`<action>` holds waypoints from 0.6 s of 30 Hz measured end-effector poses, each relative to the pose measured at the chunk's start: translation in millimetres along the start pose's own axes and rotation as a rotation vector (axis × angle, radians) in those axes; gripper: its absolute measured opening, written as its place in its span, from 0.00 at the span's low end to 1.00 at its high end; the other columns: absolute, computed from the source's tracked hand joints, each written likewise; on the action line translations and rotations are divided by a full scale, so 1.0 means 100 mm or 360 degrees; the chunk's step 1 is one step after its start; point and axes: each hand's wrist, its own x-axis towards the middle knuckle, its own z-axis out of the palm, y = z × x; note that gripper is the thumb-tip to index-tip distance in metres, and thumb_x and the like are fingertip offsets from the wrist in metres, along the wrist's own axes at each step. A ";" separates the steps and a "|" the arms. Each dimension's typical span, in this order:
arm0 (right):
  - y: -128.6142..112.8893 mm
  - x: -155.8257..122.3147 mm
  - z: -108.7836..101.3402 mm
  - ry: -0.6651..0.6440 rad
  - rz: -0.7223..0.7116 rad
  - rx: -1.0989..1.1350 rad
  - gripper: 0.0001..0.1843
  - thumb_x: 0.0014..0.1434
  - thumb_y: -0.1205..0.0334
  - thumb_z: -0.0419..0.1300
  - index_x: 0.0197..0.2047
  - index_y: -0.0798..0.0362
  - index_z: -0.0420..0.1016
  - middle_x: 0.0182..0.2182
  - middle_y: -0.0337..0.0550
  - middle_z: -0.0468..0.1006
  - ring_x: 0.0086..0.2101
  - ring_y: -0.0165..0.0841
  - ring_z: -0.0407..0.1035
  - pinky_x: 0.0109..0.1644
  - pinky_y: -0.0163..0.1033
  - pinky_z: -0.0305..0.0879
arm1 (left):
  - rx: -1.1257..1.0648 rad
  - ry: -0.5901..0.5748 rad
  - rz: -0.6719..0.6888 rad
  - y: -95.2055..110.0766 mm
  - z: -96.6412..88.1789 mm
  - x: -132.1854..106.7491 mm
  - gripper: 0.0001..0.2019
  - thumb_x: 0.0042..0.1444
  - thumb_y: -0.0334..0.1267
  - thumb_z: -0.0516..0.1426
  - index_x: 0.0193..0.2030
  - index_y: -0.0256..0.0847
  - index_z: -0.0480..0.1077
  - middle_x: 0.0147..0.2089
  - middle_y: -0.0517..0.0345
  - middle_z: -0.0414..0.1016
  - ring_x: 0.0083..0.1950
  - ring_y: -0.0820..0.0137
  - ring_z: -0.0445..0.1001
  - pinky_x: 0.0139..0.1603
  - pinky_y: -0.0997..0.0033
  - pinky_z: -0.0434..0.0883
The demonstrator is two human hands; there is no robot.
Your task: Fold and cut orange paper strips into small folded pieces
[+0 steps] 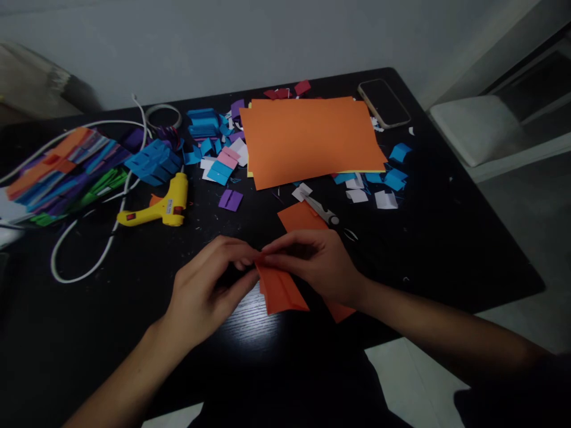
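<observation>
A folded piece of orange paper [282, 291] hangs between my two hands, low over the dark table. My left hand [209, 282] pinches its upper left corner, thumb below and fingers above. From the other side, my right hand [323, 264] grips the top edge between thumb and fingers. Under my right hand lies an orange paper strip [300, 219], partly hidden by the hand. Just beyond it rests a pair of scissors [322, 211], blades toward the upper left, dark handles hard to see against the table.
Orange sheets [312, 139] lie stacked at the back, with a phone [383, 102] to their right. On the left are a yellow glue gun [163, 205], a white cable [56, 261] and bundled coloured paper strips [75, 166]. Small paper scraps [231, 200] are scattered around the stack.
</observation>
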 end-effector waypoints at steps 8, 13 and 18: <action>-0.01 -0.01 0.01 0.0008 0.0026 0.0065 0.09 0.52 0.59 0.78 0.37 0.48 0.88 0.35 0.39 0.88 0.39 0.35 0.84 0.46 0.40 0.82 | 0.0013 0.0013 0.0001 -0.02 0.00 -0.02 0.09 0.64 0.30 0.64 0.49 0.41 0.73 0.42 0.56 0.80 0.42 0.70 0.80 0.42 0.72 0.78; -0.02 -0.01 0.01 -0.0011 0.0033 0.0098 0.10 0.51 0.58 0.78 0.36 0.49 0.87 0.35 0.40 0.88 0.39 0.35 0.84 0.46 0.41 0.83 | -0.0003 0.0024 -0.0021 -0.02 -0.02 -0.05 0.08 0.63 0.31 0.65 0.47 0.41 0.73 0.42 0.57 0.82 0.41 0.70 0.82 0.42 0.73 0.79; -0.03 -0.01 0.01 -0.0019 0.0076 0.0093 0.10 0.51 0.59 0.79 0.36 0.50 0.88 0.34 0.40 0.88 0.37 0.34 0.83 0.44 0.39 0.81 | -0.0039 0.0028 -0.0044 -0.03 -0.02 -0.05 0.09 0.62 0.32 0.66 0.47 0.42 0.74 0.42 0.57 0.82 0.40 0.69 0.83 0.40 0.72 0.81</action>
